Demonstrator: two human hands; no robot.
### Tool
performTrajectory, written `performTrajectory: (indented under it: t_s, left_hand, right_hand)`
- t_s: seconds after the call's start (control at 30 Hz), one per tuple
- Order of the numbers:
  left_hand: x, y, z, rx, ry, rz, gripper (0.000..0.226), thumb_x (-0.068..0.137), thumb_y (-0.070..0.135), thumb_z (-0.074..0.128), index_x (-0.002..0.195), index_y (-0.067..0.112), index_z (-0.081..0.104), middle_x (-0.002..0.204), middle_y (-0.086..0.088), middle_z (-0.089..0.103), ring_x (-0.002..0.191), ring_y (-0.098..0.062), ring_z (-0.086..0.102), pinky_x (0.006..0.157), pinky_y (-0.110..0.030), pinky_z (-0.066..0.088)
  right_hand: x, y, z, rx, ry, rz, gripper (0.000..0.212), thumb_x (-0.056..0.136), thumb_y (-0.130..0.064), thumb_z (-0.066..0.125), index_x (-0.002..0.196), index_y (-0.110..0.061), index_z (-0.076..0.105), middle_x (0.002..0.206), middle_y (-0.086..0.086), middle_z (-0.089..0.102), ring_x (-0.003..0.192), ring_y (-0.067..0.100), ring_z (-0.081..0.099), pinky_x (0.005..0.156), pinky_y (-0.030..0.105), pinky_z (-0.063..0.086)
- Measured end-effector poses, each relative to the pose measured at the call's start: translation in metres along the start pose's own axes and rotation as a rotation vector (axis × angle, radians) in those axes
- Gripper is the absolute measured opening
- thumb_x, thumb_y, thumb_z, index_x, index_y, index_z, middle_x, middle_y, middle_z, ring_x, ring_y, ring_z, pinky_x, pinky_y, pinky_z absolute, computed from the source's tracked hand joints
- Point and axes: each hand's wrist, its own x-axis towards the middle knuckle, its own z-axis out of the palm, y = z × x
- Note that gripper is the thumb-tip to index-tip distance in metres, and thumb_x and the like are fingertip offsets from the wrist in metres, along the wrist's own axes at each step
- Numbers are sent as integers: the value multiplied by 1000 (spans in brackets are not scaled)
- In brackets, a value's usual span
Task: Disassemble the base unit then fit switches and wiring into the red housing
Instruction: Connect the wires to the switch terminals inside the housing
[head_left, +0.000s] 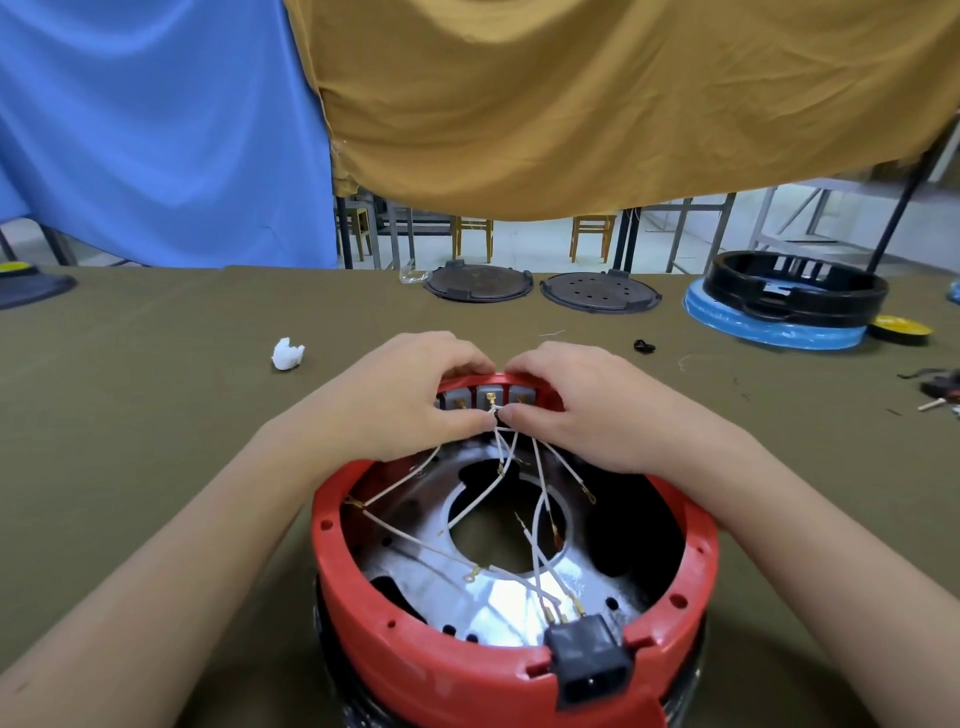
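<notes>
We see both hands cover the far rim of the red housing (395, 660); the left hand (410, 395) hides part of the leftmost switch (451, 399). Where the thumbs meet, a small dark thing, perhaps a connector, is too small to tell. The housing's near wall runs off the bottom edge. At the bench's (156, 415) right edge, small dark parts (940, 387) are cut off and blurred.

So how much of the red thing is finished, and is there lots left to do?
About midway. Done: three grey switches sit in the far wall of the red housing, and the black power socket sits in its near wall. In hand: the left hand and right hand pinch wire ends at the middle switch. Left: several white wires lie loose inside with bare terminals, unconnected.
</notes>
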Motion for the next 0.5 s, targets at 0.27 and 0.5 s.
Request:
performTrajectory:
  t_s: [0.27, 0.5]
  left_hand:
    - [2, 0, 1, -53, 4, -20, 42, 86, 39, 73, 124, 24, 65, 109, 5, 63, 103, -13, 60, 94, -40, 48]
    - [-1, -2, -1, -110, 2, -39, 39, 84, 41, 74, 119, 26, 67, 107, 13, 69, 100, -6, 64, 93, -36, 51]
  right_hand:
    - [4, 2, 2, -21, 20, -24, 28, 96, -45, 50, 105, -21, 60, 93, -3, 55, 88, 17, 54, 74, 32, 39]
    - [3, 3, 3, 32, -4, -69, 36, 97, -48, 50, 126, -28, 56, 109, -4, 62, 99, 19, 57, 85, 38, 46]
